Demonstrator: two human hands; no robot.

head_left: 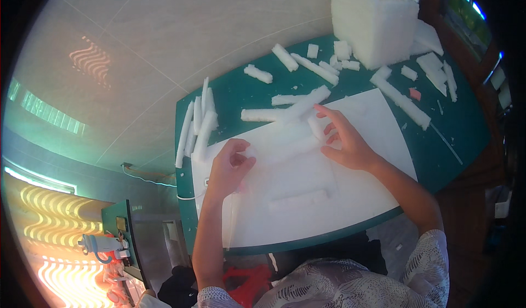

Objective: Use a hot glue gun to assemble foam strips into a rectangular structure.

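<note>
Apparently a craft workshop; white foam-like strips and small offcuts litter a green worktable around a white sheet. A boxy foam-like piece stands at the table's far right corner.

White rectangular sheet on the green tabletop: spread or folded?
Spread: the white sheet lies flat, covering much of the green tabletop.

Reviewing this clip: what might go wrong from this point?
The foam strips bunched at the table's left edge, near the left hand, might get knocked off by a sideways sweep. The lone foam piece lying between the forearms blends into the white board, so it could be overlooked and brushed aside.
</note>
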